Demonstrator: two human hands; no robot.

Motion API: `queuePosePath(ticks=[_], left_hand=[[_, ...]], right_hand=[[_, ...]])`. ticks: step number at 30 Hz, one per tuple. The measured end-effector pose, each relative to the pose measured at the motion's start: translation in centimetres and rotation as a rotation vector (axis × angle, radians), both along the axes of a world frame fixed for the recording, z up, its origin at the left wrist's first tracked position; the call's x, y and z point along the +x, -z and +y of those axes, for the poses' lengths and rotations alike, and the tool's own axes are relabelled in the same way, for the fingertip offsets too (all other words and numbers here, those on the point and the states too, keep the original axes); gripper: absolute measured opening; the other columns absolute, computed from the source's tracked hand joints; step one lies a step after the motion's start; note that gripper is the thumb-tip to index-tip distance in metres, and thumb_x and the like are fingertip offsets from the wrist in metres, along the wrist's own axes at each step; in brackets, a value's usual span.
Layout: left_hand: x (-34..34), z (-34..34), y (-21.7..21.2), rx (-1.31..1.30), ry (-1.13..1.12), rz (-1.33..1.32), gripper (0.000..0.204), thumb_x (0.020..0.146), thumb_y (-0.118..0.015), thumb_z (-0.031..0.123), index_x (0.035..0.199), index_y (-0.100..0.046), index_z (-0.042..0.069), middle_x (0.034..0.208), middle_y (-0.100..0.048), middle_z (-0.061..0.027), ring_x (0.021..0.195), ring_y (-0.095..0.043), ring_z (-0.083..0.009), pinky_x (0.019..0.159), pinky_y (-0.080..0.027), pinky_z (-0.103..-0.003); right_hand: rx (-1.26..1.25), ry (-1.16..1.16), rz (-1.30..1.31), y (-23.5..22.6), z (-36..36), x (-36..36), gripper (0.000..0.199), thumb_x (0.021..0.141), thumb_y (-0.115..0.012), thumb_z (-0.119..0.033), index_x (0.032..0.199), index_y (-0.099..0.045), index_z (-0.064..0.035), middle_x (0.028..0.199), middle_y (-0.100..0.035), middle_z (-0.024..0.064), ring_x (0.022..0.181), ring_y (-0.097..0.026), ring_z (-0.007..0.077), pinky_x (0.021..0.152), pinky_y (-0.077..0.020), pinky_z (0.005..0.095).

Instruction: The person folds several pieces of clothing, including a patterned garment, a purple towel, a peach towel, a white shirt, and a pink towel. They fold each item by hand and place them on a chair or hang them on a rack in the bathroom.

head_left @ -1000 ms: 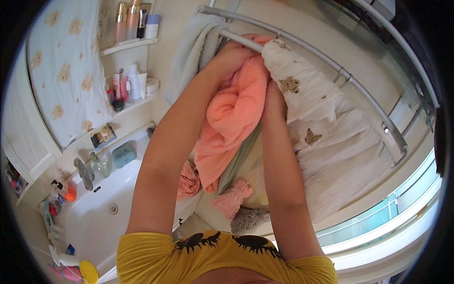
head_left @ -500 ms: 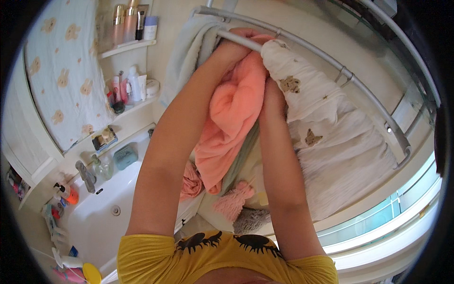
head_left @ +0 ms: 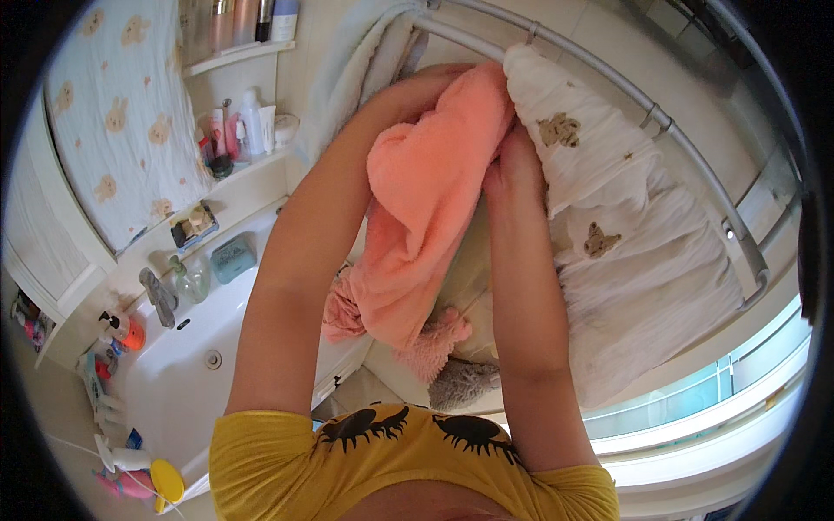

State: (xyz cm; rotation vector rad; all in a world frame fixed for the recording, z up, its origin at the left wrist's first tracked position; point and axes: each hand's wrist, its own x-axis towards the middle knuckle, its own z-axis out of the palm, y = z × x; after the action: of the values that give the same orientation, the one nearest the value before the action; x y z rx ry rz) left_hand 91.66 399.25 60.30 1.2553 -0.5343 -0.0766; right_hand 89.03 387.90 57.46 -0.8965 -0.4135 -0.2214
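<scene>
A fluffy coral towel [head_left: 417,200] hangs in folds between my two forearms, its top against the metal rail [head_left: 460,39]. My left hand [head_left: 456,73] reaches up behind the towel's upper part; its fingers are hidden by the cloth and the rail. On the other side, my right hand [head_left: 514,156] is closed on the towel's right edge, with the thumb side showing and the fingertips tucked into the cloth. Right beside that hand hangs a white cloth [head_left: 608,226] with brown bear prints. Pale towels [head_left: 365,65] hang on the rack left of the coral one.
A white sink [head_left: 187,399] with a grey faucet [head_left: 156,295] lies at the left. Bottles stand on corner shelves [head_left: 234,61] above it. Below the towel are a pink fuzzy cloth [head_left: 439,343] and a grey shaggy one [head_left: 465,382]. A patterned curtain [head_left: 122,122] hangs far left.
The coral towel has spread wider and now covers more of the green cloth behind it. Both hands have shifted slightly, and the view has moved a little.
</scene>
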Motion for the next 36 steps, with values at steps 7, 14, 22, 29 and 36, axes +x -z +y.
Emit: queuePosePath(ticks=[7, 14, 22, 29, 36], left_hand=[[-1.5, 1.0, 7.1, -0.272, 0.142, -0.028, 0.052, 0.073, -0.061, 0.011, 0.121, -0.042, 0.002, 0.117, -0.050, -0.0112, 0.105, -0.051, -0.0228, 0.088, -0.043, -0.035], [-4.4, 2.3, 15.0, -0.497, 0.226, -0.054, 0.065, 0.069, -0.063, 0.005, 0.127, -0.034, 0.001, 0.124, -0.045, -0.0112, 0.111, -0.047, -0.0229, 0.094, -0.040, -0.035], [-7.4, 2.4, 17.3, -0.455, -0.007, 0.116, 0.067, 0.069, -0.063, 0.001, 0.128, -0.032, 0.001, 0.124, -0.045, -0.0106, 0.113, -0.046, -0.0212, 0.095, -0.039, -0.033], [-6.2, 2.6, 18.6, -0.408, -0.072, 0.087, 0.065, 0.070, -0.065, 0.002, 0.126, -0.034, 0.001, 0.120, -0.048, -0.0096, 0.109, -0.049, -0.0203, 0.092, -0.041, -0.032], [-6.2, 2.6, 19.5, -0.386, 0.003, 0.124, 0.061, 0.069, -0.067, 0.014, 0.121, -0.040, -0.003, 0.116, -0.052, -0.0112, 0.107, -0.051, -0.0216, 0.091, -0.042, -0.033]], right_hand=[[0.070, 0.003, 0.058, 0.8, 0.5, -2.3, 0.034, 0.093, -0.038, -0.034, 0.110, -0.049, -0.0070, 0.106, -0.053, 0.0082, 0.097, -0.052, 0.0198, 0.085, -0.0447, 0.0337], [0.075, -0.140, 0.108, 0.0, -0.5, -2.2, 0.033, 0.091, -0.042, -0.032, 0.109, -0.049, -0.0063, 0.105, -0.054, 0.0081, 0.097, -0.052, 0.0198, 0.083, -0.0443, 0.0328], [0.185, -0.140, -0.072, 4.0, 0.0, -1.6, 0.033, 0.089, -0.048, -0.029, 0.111, -0.048, -0.0039, 0.107, -0.053, 0.0094, 0.099, -0.051, 0.0187, 0.082, -0.0442, 0.0307], [-0.135, 0.169, -0.016, 12.8, 0.7, -3.9, 0.033, 0.089, -0.047, -0.021, 0.115, -0.045, 0.0002, 0.112, -0.051, 0.0091, 0.101, -0.050, 0.0164, 0.082, -0.0437, 0.0292], [0.256, -0.284, 0.159, 16.1, -2.1, -2.3, 0.034, 0.087, -0.049, -0.009, 0.117, -0.041, 0.0023, 0.112, -0.049, 0.0069, 0.099, -0.051, 0.0164, 0.085, -0.0426, 0.0290]])
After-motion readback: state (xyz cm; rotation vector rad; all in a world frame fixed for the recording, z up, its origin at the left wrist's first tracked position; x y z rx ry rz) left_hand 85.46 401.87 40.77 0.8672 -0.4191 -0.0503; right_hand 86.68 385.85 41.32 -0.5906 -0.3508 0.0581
